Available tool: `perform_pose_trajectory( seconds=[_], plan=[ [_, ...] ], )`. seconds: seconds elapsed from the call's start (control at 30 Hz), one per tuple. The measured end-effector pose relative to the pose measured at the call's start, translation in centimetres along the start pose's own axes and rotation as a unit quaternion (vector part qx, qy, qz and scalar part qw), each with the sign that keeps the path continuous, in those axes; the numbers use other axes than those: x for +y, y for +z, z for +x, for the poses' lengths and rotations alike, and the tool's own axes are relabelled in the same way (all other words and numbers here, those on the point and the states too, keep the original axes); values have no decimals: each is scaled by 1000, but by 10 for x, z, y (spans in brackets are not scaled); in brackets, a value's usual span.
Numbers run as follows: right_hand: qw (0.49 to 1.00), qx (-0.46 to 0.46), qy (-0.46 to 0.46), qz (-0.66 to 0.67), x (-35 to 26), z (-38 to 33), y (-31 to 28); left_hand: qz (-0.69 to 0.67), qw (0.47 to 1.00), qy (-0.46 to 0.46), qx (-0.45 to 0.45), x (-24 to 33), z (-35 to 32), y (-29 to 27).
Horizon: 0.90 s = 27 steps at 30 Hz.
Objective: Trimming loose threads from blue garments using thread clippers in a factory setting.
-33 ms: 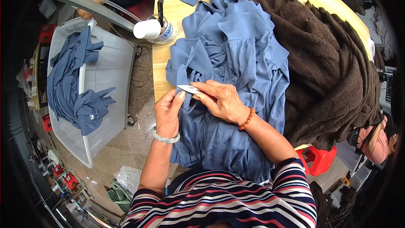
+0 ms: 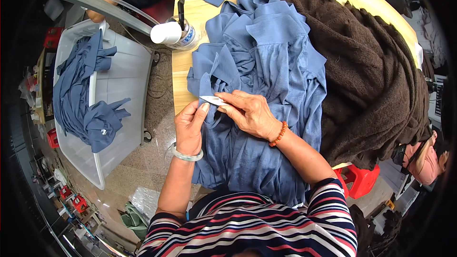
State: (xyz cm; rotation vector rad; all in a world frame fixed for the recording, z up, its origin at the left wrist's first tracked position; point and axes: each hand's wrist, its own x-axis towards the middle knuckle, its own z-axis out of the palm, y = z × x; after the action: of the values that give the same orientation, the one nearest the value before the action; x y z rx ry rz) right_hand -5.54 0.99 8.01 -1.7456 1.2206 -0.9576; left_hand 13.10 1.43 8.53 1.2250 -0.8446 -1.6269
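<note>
Blue knit garments (image 2: 281, 66) with ribbed edges lie heaped on the table in front of me. My left hand (image 2: 189, 126), a pale bangle at its wrist, is closed in a pinch on the edge of one blue garment. My right hand (image 2: 250, 112), with an orange bead bracelet, grips small white thread snips (image 2: 213, 100). Their pointed tip reaches to my left thumb and the pinched fabric. The handle end is hidden under my right fingers.
Dark brown knit fabric (image 2: 362, 76) is piled at the right of the wooden table (image 2: 181, 83). A jar (image 2: 188, 37) with a white-capped item and a black tool stands far left. Beside the table, a white bin (image 2: 119, 90) holds blue garments. A red stool (image 2: 362, 181) sits lower right. Other people work nearby.
</note>
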Motion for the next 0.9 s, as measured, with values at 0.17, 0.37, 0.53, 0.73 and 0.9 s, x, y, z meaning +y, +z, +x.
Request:
perform_pose_trajectory(
  seconds=[0.17, 0.37, 0.53, 0.73, 0.9],
  plan=[
    [993, 42, 73, 87, 0, 1, -3, -12, 1000, -2, 3, -2, 1, -1],
    [989, 16, 90, 116, 0, 2, 2, -40, 999, -10, -7, 0, 2, -2],
    [967, 28, 162, 195, -1, 4, 4, -57, 998, -23, -16, -2, 0, -9],
    [919, -85, 239, 303, 8, 35, 20, 99, 994, 7, -41, -12, -6, -6],
    [955, -9, 199, 219, -2, 50, 20, 135, 991, -14, 13, -35, -16, -16]
  ],
)
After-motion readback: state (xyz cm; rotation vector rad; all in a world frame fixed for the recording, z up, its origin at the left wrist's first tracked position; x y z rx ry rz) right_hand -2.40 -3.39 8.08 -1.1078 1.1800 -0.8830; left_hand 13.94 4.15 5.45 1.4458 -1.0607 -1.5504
